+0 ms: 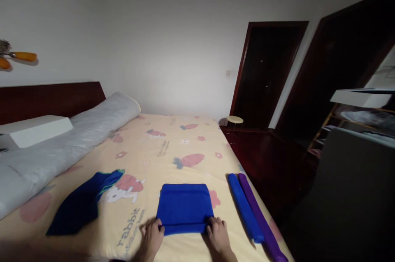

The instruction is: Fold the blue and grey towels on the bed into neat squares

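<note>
A folded blue cloth (185, 206) lies flat on the bed in front of me, with a narrow fold along its near edge. My left hand (153, 234) is closed on the near left corner of that fold. At the near right corner, my right hand (218, 232) has its fingers curled over the edge in the same way. To the left a dark blue garment with green trim (83, 200) is spread loosely. On the right a rolled blue cloth (245, 208) lies alongside a rolled purple cloth (261, 219).
The bed (163, 147) has a yellow sheet with rabbits and carrots. A grey rolled bundle (89, 134) and a white box (41, 130) lie by the headboard (49, 99). Beyond the bed's right edge are a stool (235, 119), a shelf (324, 130) and a dark panel (333, 188).
</note>
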Demonstrator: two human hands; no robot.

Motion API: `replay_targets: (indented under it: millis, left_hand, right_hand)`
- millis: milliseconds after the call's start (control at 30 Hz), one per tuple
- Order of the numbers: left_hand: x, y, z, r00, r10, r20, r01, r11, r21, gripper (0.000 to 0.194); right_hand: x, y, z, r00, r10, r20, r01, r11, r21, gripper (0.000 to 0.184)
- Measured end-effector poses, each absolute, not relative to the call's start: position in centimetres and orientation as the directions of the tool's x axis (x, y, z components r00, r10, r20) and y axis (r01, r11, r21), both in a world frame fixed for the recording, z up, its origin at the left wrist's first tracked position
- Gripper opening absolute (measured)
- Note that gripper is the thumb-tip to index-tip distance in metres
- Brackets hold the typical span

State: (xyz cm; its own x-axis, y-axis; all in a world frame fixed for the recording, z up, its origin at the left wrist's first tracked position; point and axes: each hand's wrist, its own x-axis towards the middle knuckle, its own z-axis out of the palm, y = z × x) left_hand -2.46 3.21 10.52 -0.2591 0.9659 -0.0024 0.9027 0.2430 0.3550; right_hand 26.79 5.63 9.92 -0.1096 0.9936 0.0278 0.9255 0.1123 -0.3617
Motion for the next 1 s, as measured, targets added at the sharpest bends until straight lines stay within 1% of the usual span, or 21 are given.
replay_targets:
  millis: [100, 167, 233, 300, 333, 367, 400, 467, 533, 567, 667, 767, 867, 933, 1000]
  left_hand:
    - [-3.0, 3.9, 10.9, -0.34, 0.935, -0.102, 0.841, 0.35, 0.412, 0.024]
    - [-3.5, 4.4, 11.0, -0.422, 0.893, -0.158, 0.792, 0.448, 0.414, 0.022]
    - [-3.8, 4.8, 11.0, -0.489, 0.849, -0.198, 0.749, 0.526, 0.403, 0.023]
    - [-3.6, 5.0, 10.8, -0.532, 0.826, -0.188, 0.738, 0.561, 0.376, 0.027]
    - [-3.3, 5.0, 10.6, -0.542, 0.828, -0.145, 0.753, 0.555, 0.354, 0.029]
    - [-2.7, 4.9, 10.4, -0.531, 0.844, -0.082, 0.785, 0.526, 0.329, 0.031]
    - [-2.0, 4.8, 10.1, -0.484, 0.875, -0.011, 0.831, 0.464, 0.305, 0.036]
    - [-0.1, 4.5, 9.3, -0.291, 0.952, 0.098, 0.926, 0.254, 0.28, 0.049]
    - [1.9, 4.4, 8.3, -0.092, 0.989, 0.112, 0.949, 0.053, 0.31, 0.055]
    - [2.9, 4.3, 7.8, -0.031, 0.995, 0.099, 0.942, -0.004, 0.335, 0.055]
    - [4.6, 4.6, 6.5, 0.009, 0.998, 0.059, 0.924, -0.031, 0.382, 0.054]
    - [4.4, 5.1, 6.0, 0.025, 0.997, 0.068, 0.917, -0.05, 0.395, 0.051]
    - [2.9, 5.7, 6.1, 0.051, 0.994, 0.093, 0.921, -0.083, 0.381, 0.045]
    - [1.7, 5.9, 6.3, 0.053, 0.992, 0.115, 0.929, -0.091, 0.358, 0.043]
    - [0.4, 5.7, 6.3, 0.037, 0.988, 0.147, 0.943, -0.083, 0.324, 0.043]
  right_hand:
    - [26.9, 6.0, 9.7, -0.066, 0.997, 0.029, 0.927, 0.072, -0.369, 0.038]
    - [27.0, 5.9, 9.6, -0.043, 0.997, 0.059, 0.932, 0.061, -0.357, 0.034]
    - [27.2, 5.8, 9.4, -0.015, 0.993, 0.119, 0.94, 0.054, -0.337, 0.031]
    - [27.1, 5.6, 9.2, 0.011, 0.979, 0.202, 0.947, 0.054, -0.315, 0.03]
    - [27.0, 5.4, 9.1, 0.009, 0.969, 0.247, 0.95, 0.069, -0.305, 0.029]
    - [26.7, 5.3, 9.0, -0.011, 0.956, 0.294, 0.951, 0.101, -0.293, 0.029]
    - [26.2, 5.1, 8.9, -0.041, 0.941, 0.337, 0.949, 0.142, -0.282, 0.029]
    - [24.9, 4.9, 8.7, -0.103, 0.91, 0.403, 0.937, 0.224, -0.266, 0.029]
    - [23.2, 4.7, 8.4, -0.122, 0.892, 0.435, 0.926, 0.261, -0.274, 0.03]
    - [22.3, 4.7, 8.2, -0.122, 0.891, 0.437, 0.919, 0.268, -0.29, 0.03]
    - [20.0, 5.0, 7.8, -0.157, 0.9, 0.406, 0.87, 0.321, -0.374, 0.034]
    - [19.2, 5.6, 7.3, -0.22, 0.904, 0.367, 0.819, 0.375, -0.433, 0.034]
    - [19.9, 6.1, 6.6, -0.257, 0.89, 0.377, 0.805, 0.413, -0.426, 0.036]
    - [21.1, 6.4, 5.9, -0.271, 0.869, 0.414, 0.802, 0.441, -0.402, 0.039]
    - [22.6, 6.5, 5.3, -0.247, 0.852, 0.462, 0.813, 0.441, -0.379, 0.039]
